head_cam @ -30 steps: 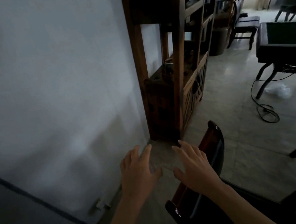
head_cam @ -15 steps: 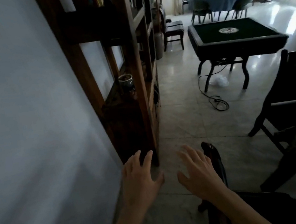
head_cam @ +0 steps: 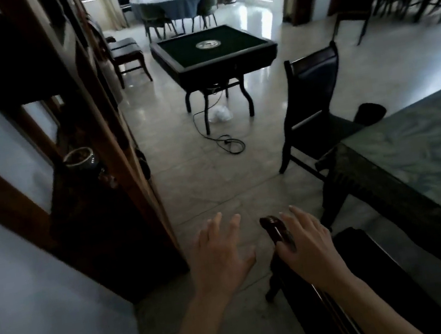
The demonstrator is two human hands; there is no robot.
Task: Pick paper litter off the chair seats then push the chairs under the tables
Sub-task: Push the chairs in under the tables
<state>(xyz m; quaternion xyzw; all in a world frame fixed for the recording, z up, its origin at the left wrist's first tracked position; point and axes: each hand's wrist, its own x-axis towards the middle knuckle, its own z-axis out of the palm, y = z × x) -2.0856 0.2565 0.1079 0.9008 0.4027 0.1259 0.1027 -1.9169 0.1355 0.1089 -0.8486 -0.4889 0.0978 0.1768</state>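
- Dark glossy wood forms the near chair, its back top rail rising at bottom centre, seat toward the marbled table at right.
- Right hand lies on that rail, fingers extended, thumb side touching the wood; whether it clasps the rail cannot be told.
- Left hand hovers apart, just left of the rail, fingers spread, holding nothing.
- Second chair stands at the table's far corner, seat partly beneath it.
- Shelf unit stands at left against the wall.
- Square table stands beyond; white crumpled litter and a cable lie on the floor beneath it.
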